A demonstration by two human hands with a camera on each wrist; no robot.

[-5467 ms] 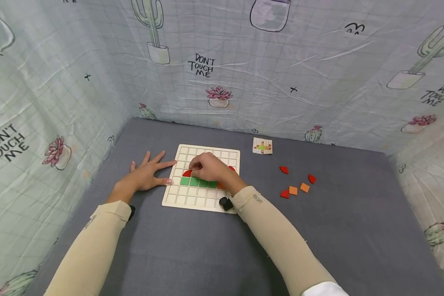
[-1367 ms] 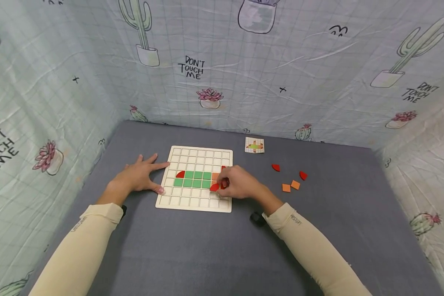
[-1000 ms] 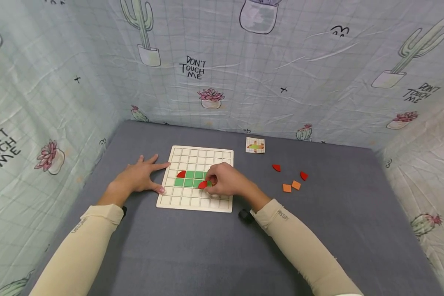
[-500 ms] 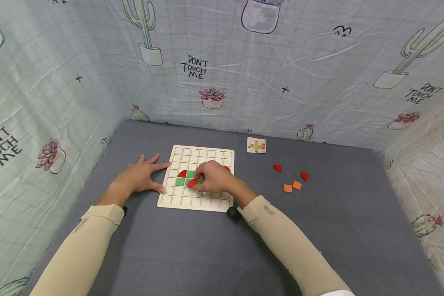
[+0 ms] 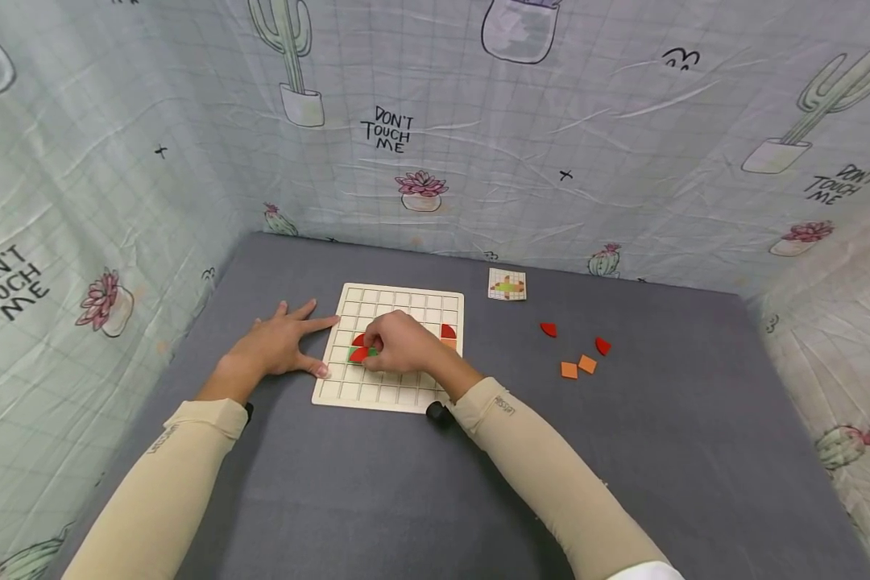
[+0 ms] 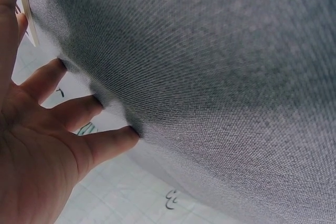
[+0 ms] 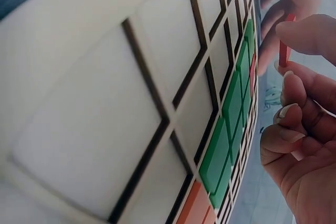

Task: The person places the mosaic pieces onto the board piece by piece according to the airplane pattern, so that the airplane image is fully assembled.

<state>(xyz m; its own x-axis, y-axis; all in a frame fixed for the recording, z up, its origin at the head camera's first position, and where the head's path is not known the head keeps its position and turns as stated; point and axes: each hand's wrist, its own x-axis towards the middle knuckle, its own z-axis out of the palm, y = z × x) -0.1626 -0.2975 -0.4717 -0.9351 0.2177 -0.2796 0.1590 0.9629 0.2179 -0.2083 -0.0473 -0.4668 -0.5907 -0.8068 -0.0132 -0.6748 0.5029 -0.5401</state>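
Note:
My right hand (image 5: pixel 400 342) pinches a red quarter-circle tile (image 5: pixel 358 354) between thumb and index finger, over the left part of the wooden grid board (image 5: pixel 384 393). In the right wrist view that tile (image 7: pixel 285 51) shows edge-on, raised off the board. Two rows of green tiles (image 7: pixel 231 100) lie in the grid, with an orange tile (image 7: pixel 195 206) at their end. Another red tile (image 5: pixel 359 340) sits in the row behind, partly covered by the right fingers. My left hand (image 5: pixel 279 345) is spread, thumb and index fingertip at the board's left edge, other fingertips on the grey cloth.
A small pattern card (image 5: pixel 507 284) lies behind and right of the board. Farther right are loose red quarter-circle tiles (image 5: pixel 548 329) and orange squares (image 5: pixel 569 370) on the grey table (image 5: pixel 667 451). A printed cloth wall (image 5: pixel 493 201) closes off the back and sides.
Carrying the red quarter-circle tile, my right hand has moved leftward across the board from its right side. Earlier, one red tile also left the loose group. The left hand has stayed at the board's edge.

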